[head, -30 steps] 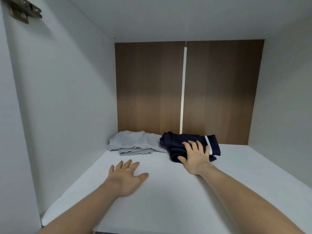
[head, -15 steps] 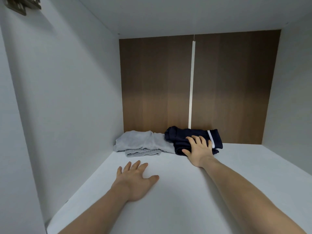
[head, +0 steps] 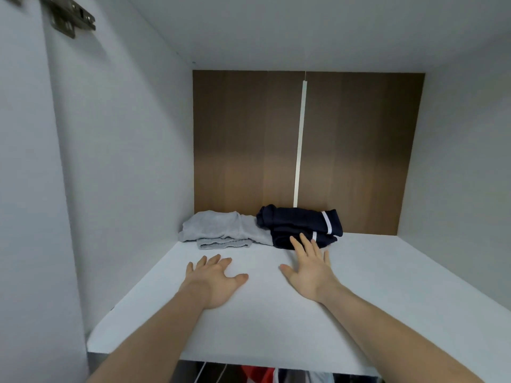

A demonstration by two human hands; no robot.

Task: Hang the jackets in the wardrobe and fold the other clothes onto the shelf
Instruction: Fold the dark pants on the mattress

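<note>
A folded navy garment with white stripes [head: 298,223] lies at the back of the white wardrobe shelf [head: 387,286]. Beside it on the left lies a folded grey garment [head: 221,230]; the two touch. My right hand [head: 311,265] is flat and open on the shelf just in front of the navy garment, fingertips overlapping its front edge. My left hand [head: 213,280] rests open on the shelf, palm down, in front of the grey garment and apart from it. Neither hand holds anything.
White side walls close in the shelf left and right, with a brown wooden back panel [head: 249,147] and a white vertical strip [head: 300,145]. A metal door hinge [head: 70,16] sits top left. Below the shelf's front edge hang clothes [head: 260,374].
My right hand has slid back off the navy garment onto the shelf. The navy garment now lies closer to the back panel. My left hand stays flat on the shelf.
</note>
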